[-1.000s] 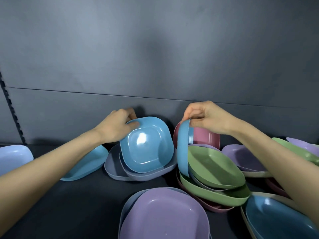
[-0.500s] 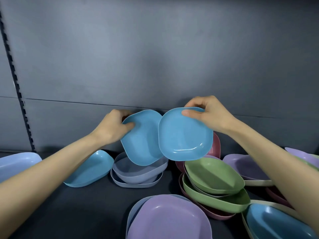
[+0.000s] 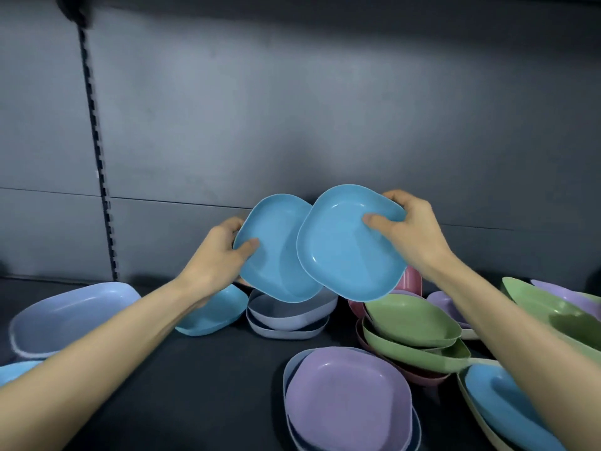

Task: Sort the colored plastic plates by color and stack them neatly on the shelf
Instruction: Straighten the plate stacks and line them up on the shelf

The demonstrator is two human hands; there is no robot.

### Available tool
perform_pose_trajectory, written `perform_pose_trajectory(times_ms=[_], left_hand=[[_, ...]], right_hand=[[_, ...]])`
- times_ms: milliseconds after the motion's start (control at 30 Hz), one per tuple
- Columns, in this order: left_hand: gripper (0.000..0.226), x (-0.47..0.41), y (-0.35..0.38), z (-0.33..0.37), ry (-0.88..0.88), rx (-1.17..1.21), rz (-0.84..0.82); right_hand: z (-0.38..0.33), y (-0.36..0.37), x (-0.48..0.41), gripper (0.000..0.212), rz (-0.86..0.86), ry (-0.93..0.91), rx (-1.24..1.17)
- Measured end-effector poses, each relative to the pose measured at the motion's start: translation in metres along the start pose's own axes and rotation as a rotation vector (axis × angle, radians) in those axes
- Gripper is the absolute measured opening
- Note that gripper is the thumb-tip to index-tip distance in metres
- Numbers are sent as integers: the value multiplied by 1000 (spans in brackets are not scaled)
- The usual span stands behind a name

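Observation:
Two blue plates are held up in the air above the shelf. My left hand (image 3: 221,252) grips the left blue plate (image 3: 276,255) by its left rim, thumb on the inside. My right hand (image 3: 409,232) grips the right blue plate (image 3: 348,252) at its upper right rim. The right plate overlaps the front of the left one. A third blue plate (image 3: 214,314) lies on the shelf under my left wrist. A fourth blue plate (image 3: 507,408) sits at the lower right, partly hidden by my right arm.
On the dark shelf (image 3: 208,385) lie grey-blue plates (image 3: 289,317), green plates (image 3: 413,327) over pink ones (image 3: 411,283), a lilac plate (image 3: 348,395), a pale blue plate (image 3: 68,314) at left, and green and lilac plates (image 3: 553,307) at far right. A grey back wall (image 3: 292,125) stands behind.
Both hands have lifted their blue plates higher. The right plate has moved left and now overlaps the left plate. The view has tilted and shifted.

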State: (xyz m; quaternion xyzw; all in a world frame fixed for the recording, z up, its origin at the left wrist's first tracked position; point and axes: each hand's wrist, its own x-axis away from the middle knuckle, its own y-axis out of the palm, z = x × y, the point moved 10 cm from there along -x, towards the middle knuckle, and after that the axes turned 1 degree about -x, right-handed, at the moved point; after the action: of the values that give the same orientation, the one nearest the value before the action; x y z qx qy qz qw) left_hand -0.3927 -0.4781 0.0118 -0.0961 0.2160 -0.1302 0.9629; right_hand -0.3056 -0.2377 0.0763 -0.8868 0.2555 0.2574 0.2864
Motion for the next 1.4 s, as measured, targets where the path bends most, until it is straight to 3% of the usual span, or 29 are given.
perform_pose_trajectory(times_ms=[233, 400, 567, 800, 1167, 1400], left_hand=[[26, 78, -57, 12, -12, 39, 144], [23, 154, -98, 14, 3, -11, 261], [23, 213, -151, 22, 20, -184, 335], [20, 255, -235, 24, 39, -243, 403], [28, 233, -330, -29, 50, -268, 274], [26, 188, -323, -54, 59, -260, 107]], right_hand=[[-51, 28, 61, 22, -84, 27, -207], [-80, 50, 118, 24, -117, 20, -316], [-111, 81, 166, 19, -165, 41, -327], [-169, 134, 197, 18, -176, -3, -294], [-200, 225, 221, 18, -20, 85, -264], [-185, 228, 219, 26, 137, 161, -136]])
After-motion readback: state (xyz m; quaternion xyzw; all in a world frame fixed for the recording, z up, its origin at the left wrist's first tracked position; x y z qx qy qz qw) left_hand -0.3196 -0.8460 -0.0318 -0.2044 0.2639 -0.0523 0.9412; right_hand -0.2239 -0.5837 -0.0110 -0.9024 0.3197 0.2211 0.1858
